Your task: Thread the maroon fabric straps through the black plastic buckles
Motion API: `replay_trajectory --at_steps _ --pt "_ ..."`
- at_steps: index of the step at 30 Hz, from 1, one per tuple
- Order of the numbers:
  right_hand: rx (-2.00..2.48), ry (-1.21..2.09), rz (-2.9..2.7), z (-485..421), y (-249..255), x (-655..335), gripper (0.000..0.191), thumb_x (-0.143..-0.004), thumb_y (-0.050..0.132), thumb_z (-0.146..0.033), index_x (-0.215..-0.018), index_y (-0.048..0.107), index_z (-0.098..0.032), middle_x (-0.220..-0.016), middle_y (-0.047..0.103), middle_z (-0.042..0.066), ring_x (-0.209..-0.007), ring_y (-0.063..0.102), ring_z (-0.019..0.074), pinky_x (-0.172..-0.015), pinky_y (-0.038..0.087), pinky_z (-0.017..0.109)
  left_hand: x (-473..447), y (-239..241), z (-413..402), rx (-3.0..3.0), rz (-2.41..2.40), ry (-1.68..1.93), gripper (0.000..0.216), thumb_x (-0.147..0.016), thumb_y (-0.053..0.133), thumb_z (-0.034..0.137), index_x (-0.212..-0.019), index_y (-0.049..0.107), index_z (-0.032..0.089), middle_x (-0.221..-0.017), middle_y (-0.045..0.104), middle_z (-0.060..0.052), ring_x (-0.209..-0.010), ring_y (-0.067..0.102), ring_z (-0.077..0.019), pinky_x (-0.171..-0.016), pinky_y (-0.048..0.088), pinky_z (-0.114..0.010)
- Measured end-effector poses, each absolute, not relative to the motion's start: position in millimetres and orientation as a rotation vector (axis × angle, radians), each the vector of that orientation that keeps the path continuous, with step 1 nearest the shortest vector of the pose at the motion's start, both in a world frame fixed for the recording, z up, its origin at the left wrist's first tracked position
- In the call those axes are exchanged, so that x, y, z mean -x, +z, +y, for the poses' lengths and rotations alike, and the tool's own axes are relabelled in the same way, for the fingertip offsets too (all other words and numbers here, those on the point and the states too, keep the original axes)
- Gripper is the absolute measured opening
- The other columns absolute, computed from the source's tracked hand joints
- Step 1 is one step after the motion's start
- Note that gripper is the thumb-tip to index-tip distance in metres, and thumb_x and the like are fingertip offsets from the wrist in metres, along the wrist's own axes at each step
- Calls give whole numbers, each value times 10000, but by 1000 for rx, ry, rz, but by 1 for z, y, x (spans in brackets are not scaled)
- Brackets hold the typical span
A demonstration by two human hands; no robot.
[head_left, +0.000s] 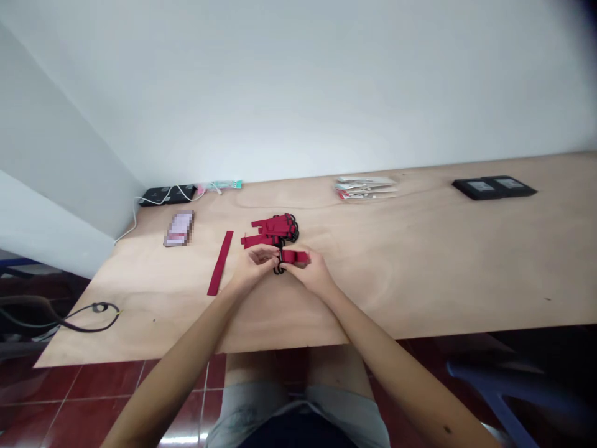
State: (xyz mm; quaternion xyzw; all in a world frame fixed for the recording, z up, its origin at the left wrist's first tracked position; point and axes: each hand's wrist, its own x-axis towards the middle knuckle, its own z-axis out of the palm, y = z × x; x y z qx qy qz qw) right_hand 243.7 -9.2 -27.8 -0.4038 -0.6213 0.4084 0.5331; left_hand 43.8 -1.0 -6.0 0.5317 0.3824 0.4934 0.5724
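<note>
Both hands meet over the table around a red fabric strap [290, 256] with a black ring [278, 269] at its left end. My left hand [255, 264] has thumb and fingers pinched at the ring side of it. My right hand [313, 272] grips the looped red band, whose short end points right. Just beyond the fingers lies a pile of similar red straps [276, 225] with black rings, several of them overlapping. A single flat red strip [220, 264] rests to the left of my left hand. Fingertips partly hide the ring.
At the back left sit black boxes [168, 195] with a white cable, a pink and teal packet [228, 185] and a phone [180, 228]. White packets [366, 188] and black cases [494, 187] lie along the wall. A dark cable [88, 326] loops over the left edge of the wooden table [443, 267].
</note>
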Motion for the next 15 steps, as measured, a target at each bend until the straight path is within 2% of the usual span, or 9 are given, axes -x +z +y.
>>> replay_trajectory --at_steps 5,7,10,13,15 --pt "939 1102 -1366 -9 -35 -241 433 -760 909 -454 -1069 733 -207 -1065 787 91 -1034 745 276 -961 625 428 -42 -5 -4 -1455 922 1099 466 -767 940 373 -1162 772 190 -1063 773 -106 -953 747 -231 -893 623 -389" --pt "926 1084 -1420 -11 -30 -242 406 -791 889 -480 -1065 747 -216 -1069 790 93 -1053 741 282 -969 623 440 -41 -3 -6 -1557 942 1113 425 -784 929 367 -1145 780 200 -1149 750 -122 -995 735 -238 -893 619 -383" --pt "862 1021 -1506 -13 -20 -244 316 -909 787 -517 -1048 783 -234 -1105 791 104 -1093 732 287 -996 606 457 -39 -1 -7 -1651 914 1154 343 -794 919 339 -1078 779 207 -1181 730 -121 -1039 715 -239 -908 608 -373" --pt "864 1016 -1522 -14 -14 -246 369 -1023 618 -568 -1021 802 -248 -1165 771 95 -924 733 235 -876 620 405 -38 -1 -7 -1624 897 1134 318 -823 889 313 -1092 751 215 -1147 725 -101 -999 708 -216 -886 601 -358" --pt "918 1053 -1476 -14 -14 -247 455 -1061 522 -603 -1024 804 -248 -1101 768 79 -765 696 195 -779 613 372 -38 -2 -8 -1597 921 1127 316 -828 882 318 -1091 741 213 -1105 725 -91 -951 705 -206 -854 599 -349"
